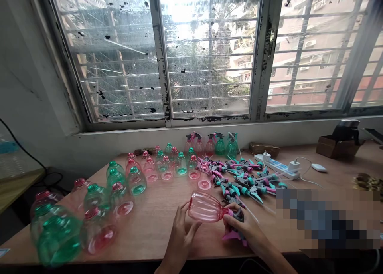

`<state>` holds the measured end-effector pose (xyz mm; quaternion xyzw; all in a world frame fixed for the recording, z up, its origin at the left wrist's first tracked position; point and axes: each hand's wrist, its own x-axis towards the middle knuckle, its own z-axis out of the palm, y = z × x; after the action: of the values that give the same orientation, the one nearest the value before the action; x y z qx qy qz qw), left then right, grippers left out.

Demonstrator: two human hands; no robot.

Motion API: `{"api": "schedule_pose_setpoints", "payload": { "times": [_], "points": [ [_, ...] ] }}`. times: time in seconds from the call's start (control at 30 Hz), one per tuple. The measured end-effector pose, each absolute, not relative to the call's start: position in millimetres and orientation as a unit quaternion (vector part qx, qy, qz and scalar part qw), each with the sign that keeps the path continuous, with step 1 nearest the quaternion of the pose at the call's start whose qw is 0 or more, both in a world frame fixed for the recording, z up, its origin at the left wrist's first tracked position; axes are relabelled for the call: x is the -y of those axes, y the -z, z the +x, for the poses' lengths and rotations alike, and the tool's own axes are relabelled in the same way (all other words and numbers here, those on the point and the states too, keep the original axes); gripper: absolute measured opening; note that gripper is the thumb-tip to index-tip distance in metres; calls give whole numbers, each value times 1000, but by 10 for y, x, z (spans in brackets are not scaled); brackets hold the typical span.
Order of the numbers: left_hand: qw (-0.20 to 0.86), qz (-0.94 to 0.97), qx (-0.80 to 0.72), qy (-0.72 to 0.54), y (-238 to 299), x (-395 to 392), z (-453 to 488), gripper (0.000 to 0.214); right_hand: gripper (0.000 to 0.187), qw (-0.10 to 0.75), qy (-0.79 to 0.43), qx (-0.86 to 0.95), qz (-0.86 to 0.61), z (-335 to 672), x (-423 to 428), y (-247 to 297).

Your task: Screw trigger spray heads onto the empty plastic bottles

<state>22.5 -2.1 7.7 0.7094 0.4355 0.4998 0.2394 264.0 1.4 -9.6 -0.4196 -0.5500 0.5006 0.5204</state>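
Observation:
A clear pink spray bottle (206, 207) lies sideways above the front of the table. My left hand (182, 228) is closed at its base, with the fingers at the bottom end and the thumb under it. At the neck, my right hand (241, 224) grips the pink and grey spray head (231, 236), whose trigger part hangs below the fingers. The head sits at the bottle's neck; whether it is tight I cannot tell. Just beyond is a heap of loose pink, teal and grey spray heads (239, 178) with thin tubes.
Several open pink and green bottles (137, 182) stand on the left and middle of the table (149, 234). Bottles with spray heads (220, 144) line the window wall. A power strip (278, 165) and a cardboard box (338, 146) are at right. A blurred patch hides the right front.

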Motion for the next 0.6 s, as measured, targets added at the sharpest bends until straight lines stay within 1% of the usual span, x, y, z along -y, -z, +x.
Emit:
{"api": "schedule_pose_setpoints", "payload": {
  "times": [0.13, 0.37, 0.6],
  "points": [
    [252, 705, -442, -493, -114, 50, 236, 52, 39, 526, -503, 556, -402, 2630, 10, 44],
    [267, 691, -437, -510, -121, 53, 232, 41, 38, 515, -506, 558, -409, 2635, 24, 34],
    [262, 692, -437, -512, -135, 58, 248, 39, 39, 514, -507, 555, -413, 2636, 34, 26]
  ]
}}
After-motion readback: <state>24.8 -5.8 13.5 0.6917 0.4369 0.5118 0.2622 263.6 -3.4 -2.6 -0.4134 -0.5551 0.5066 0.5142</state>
